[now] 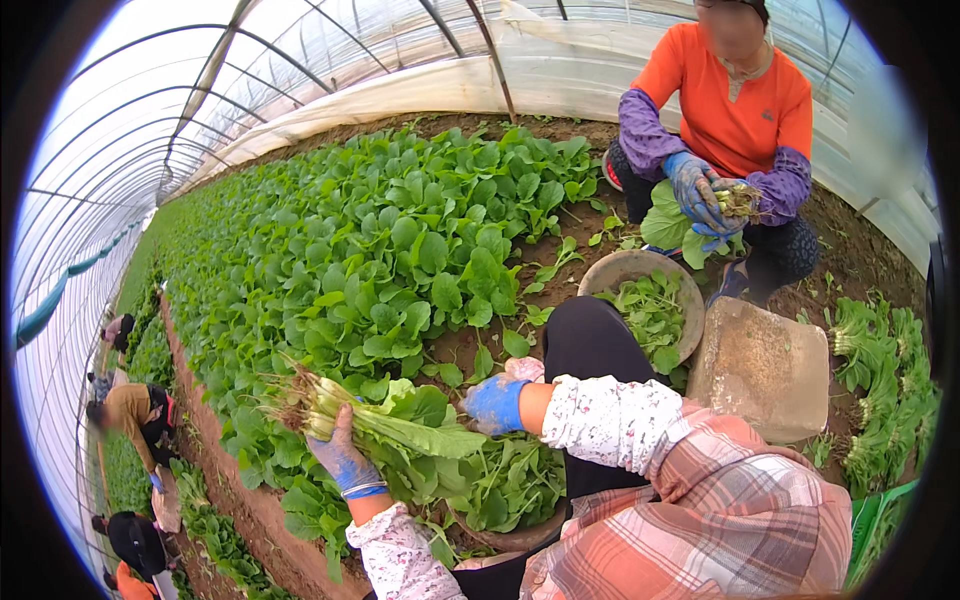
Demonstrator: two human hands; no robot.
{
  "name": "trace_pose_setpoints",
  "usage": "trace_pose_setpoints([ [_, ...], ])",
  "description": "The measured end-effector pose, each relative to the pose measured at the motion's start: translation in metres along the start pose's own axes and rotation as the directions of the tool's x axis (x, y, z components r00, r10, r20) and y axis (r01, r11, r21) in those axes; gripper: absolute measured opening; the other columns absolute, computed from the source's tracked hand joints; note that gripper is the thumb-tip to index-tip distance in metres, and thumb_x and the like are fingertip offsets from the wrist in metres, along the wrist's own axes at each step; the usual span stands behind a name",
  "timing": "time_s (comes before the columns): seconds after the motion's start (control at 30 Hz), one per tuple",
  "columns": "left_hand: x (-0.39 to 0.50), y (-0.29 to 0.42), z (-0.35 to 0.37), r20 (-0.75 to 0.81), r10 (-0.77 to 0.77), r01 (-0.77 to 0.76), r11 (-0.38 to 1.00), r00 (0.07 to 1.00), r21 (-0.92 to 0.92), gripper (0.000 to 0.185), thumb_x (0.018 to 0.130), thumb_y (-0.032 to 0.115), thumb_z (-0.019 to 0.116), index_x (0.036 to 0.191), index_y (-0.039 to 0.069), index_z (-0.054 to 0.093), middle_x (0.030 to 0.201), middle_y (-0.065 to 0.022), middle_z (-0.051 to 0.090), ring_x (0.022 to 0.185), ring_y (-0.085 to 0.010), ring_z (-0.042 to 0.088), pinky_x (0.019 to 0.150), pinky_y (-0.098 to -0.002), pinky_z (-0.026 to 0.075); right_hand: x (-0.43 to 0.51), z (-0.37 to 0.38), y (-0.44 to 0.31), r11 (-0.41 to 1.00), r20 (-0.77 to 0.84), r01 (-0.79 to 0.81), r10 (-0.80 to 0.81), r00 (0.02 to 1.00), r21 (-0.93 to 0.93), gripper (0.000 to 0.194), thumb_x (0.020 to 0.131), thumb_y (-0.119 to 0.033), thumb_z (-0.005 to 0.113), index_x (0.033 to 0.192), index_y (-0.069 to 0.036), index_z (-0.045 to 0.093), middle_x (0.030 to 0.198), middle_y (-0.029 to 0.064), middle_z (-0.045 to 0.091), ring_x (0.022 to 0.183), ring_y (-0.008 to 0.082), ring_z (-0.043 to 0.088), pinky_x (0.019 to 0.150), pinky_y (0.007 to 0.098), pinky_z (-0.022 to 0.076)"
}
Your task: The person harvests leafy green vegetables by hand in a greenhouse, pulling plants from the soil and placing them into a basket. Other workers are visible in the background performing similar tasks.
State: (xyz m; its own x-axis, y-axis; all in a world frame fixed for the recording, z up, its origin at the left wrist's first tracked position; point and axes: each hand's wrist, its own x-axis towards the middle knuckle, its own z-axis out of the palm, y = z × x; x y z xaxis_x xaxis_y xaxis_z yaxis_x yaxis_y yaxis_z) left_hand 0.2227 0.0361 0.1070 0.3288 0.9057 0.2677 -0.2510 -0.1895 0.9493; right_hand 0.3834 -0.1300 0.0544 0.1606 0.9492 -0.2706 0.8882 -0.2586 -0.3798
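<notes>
In the head view, my left hand (345, 457), in a soiled blue glove, grips a bunch of leafy greens (375, 420) by its pale stems. The muddy roots (300, 401) point to the upper left and the leaves spread to the right. My right hand (495, 406), also in a blue glove, is near the leaf tips with its back to the camera. Its fingers are mostly hidden, so whether it pinches a leaf cannot be told. Below the hands is a round basin (525, 538) heaped with loose leaves (510, 484).
A person (735, 97) squats opposite, holding rooted greens (675, 217). Near my knee stand another basin (592, 274) and a worn upturned box (757, 367). Harvested bunches (874, 390) lie at right beside a green crate (885, 517). Growing greens (337, 247) fill the left bed; several workers (135, 420) are beyond.
</notes>
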Motion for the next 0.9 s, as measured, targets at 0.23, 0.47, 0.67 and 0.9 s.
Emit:
trace_pose_setpoints([
  [0.23, 0.043, 0.064, 0.176, 0.151, 0.244, -0.233, 0.969, 0.958, -0.088, 0.045, 0.076, 0.008, 0.075, 0.115, -0.001, 0.055, 0.106, -0.0105, 0.062, 0.086, -0.0204, 0.061, 0.076, -0.0330, 0.051, 0.079, 0.113, -0.006, 0.937, 0.260, 0.343, -0.317, 0.912, -0.060, 0.032, 0.081, -0.029, 0.059, 0.099, -0.005, 0.071, 0.101, 0.0120, 0.068, 0.092, 0.0317, 0.063, 0.075, 0.0455, 0.0515],
  [0.47, 0.001, 0.068, 0.310, 0.419, 0.268, -0.226, 0.963, 0.868, -0.148, 0.045, 0.074, 0.002, 0.076, 0.113, -0.001, 0.056, 0.103, -0.0086, 0.064, 0.088, -0.0176, 0.062, 0.078, -0.0302, 0.051, 0.039, 0.073, -0.056, 0.919, 0.174, 0.358, -0.385, 0.906, 0.167, 0.028, 0.081, -0.028, 0.060, 0.088, -0.004, 0.072, 0.095, 0.0137, 0.069, 0.085, 0.0326, 0.064, 0.066, 0.0475, 0.0525],
  [0.67, -0.068, 0.032, 0.390, 0.643, 0.148, -0.056, 0.985, 0.752, -0.161, 0.063, 0.069, -0.002, 0.080, 0.123, -0.005, 0.047, 0.113, -0.0114, 0.060, 0.096, -0.0173, 0.061, 0.086, -0.0289, 0.049, 0.023, 0.080, -0.055, 0.883, 0.134, 0.418, -0.451, 0.883, 0.214, 0.028, 0.080, -0.028, 0.059, 0.089, -0.005, 0.072, 0.097, 0.0145, 0.068, 0.087, 0.0330, 0.064, 0.069, 0.0472, 0.0523],
  [0.9, -0.130, -0.008, 0.461, 0.740, 0.189, -0.139, 0.982, 0.646, -0.129, 0.055, 0.071, 0.002, 0.080, 0.118, 0.000, 0.052, 0.107, -0.0077, 0.063, 0.091, -0.0164, 0.061, 0.082, -0.0278, 0.049, 0.004, 0.079, -0.028, 0.878, 0.097, 0.412, -0.445, 0.890, 0.244, 0.029, 0.080, -0.029, 0.059, 0.091, -0.005, 0.072, 0.098, 0.0155, 0.068, 0.089, 0.0334, 0.064, 0.071, 0.0468, 0.0520],
])
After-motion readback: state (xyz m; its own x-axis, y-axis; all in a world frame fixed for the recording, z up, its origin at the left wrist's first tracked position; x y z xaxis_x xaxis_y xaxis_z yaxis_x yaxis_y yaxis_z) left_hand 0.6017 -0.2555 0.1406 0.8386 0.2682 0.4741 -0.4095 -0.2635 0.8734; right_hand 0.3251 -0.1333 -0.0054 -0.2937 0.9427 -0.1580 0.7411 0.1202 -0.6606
